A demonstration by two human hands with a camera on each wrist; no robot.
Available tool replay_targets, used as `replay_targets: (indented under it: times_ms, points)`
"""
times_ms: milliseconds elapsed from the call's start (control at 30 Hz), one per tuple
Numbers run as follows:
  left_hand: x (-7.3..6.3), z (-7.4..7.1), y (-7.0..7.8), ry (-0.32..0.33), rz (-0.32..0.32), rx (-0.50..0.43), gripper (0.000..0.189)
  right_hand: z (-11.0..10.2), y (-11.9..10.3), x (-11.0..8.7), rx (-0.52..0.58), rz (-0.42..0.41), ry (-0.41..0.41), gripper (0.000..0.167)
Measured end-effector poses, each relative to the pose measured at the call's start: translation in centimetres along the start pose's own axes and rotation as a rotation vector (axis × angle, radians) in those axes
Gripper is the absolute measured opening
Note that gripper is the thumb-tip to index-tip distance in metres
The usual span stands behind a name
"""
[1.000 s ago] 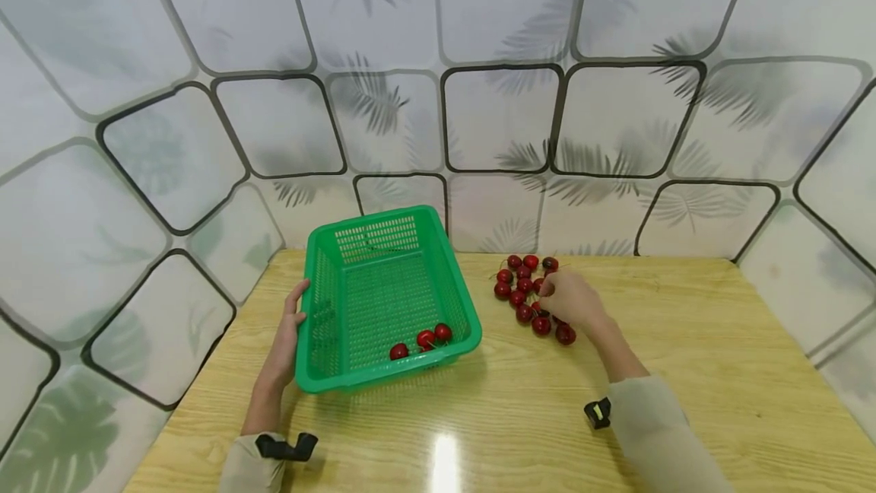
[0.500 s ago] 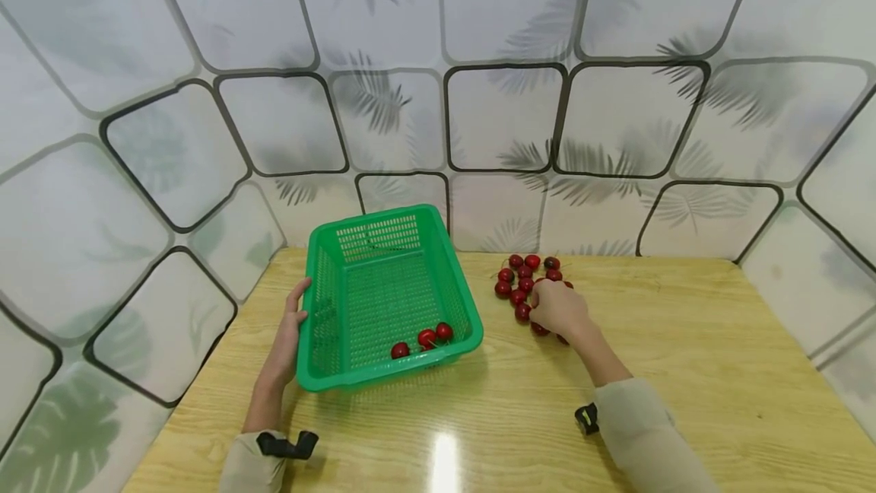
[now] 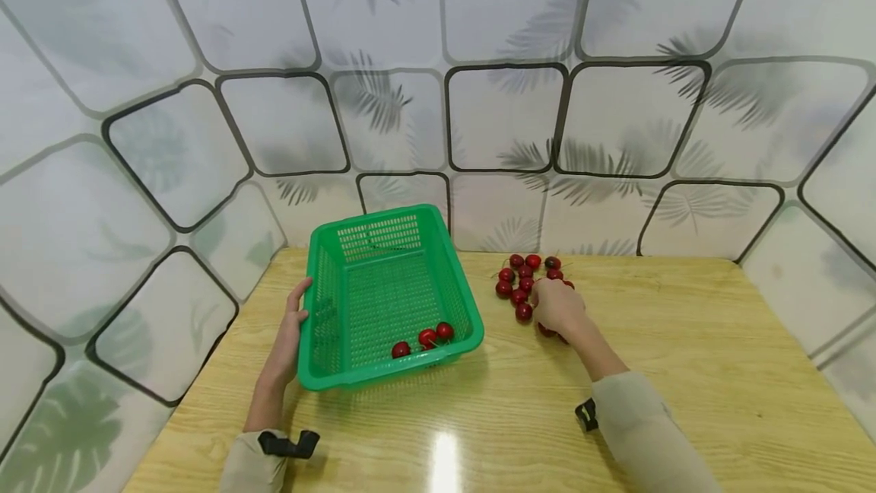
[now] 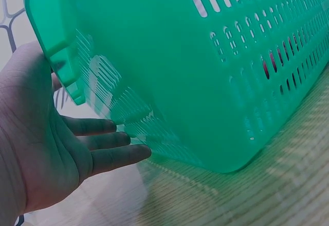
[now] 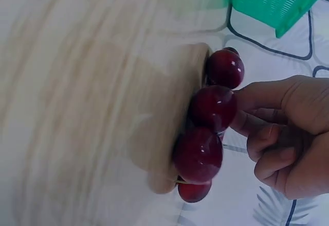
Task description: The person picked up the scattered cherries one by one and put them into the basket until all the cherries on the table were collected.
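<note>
A green plastic basket (image 3: 393, 295) stands on the table with a few red cherries (image 3: 427, 338) near its front wall. My left hand (image 3: 282, 345) is at its left side; in the left wrist view the straight fingers (image 4: 121, 156) lie against the outer wall below the rim. To the basket's right lies a cluster of dark red cherries (image 3: 518, 297), some with stems. My right hand (image 3: 560, 307) reaches down into that cluster and covers part of it. Close up, its bent fingers pinch at a cherry (image 5: 213, 107), the fingertips partly hidden behind the fruit.
The wooden table (image 3: 650, 326) ends at a patterned wall covering (image 3: 506, 120) at the back and sides. A black strap mount (image 3: 287, 445) sits on the left wrist, another mount (image 3: 586, 415) on the right.
My right hand has shifted slightly left and down over the cherry cluster and then nearly stopped, its fingers lowered among the fruit. The left hand and basket stay where they were.
</note>
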State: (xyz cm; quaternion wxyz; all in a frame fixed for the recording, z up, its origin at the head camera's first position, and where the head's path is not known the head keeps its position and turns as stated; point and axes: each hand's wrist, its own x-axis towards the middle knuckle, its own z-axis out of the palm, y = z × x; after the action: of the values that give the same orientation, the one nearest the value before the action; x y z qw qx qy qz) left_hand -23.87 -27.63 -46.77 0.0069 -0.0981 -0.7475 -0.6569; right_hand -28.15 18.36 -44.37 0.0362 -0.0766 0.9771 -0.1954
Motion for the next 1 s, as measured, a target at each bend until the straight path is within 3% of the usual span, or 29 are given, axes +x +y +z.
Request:
replay_targets:
  times_ms: [200, 367, 767, 1000]
  points:
    - [0.1, -0.1, 0.0, 0.002, 0.012, 0.005, 0.055, -1.5, -0.3, -0.4, 0.008, -0.014, 0.054, 0.012]
    - [0.0, -0.1, -0.2, -0.004, 0.027, 0.007, 0.055, -2.5, -0.5, -0.5, 0.014, -0.006, 0.073, 0.023]
    - [0.0, 0.0, -0.1, -0.004, 0.009, 0.015, 0.055, -3.3, -1.8, -1.2, 0.057, -0.07, 0.189, 0.017]
    - [0.0, 0.1, 0.0, 0.003, 0.001, 0.017, 0.055, -3.9, -4.4, -2.0, 0.087, -0.146, 0.325, 0.015]
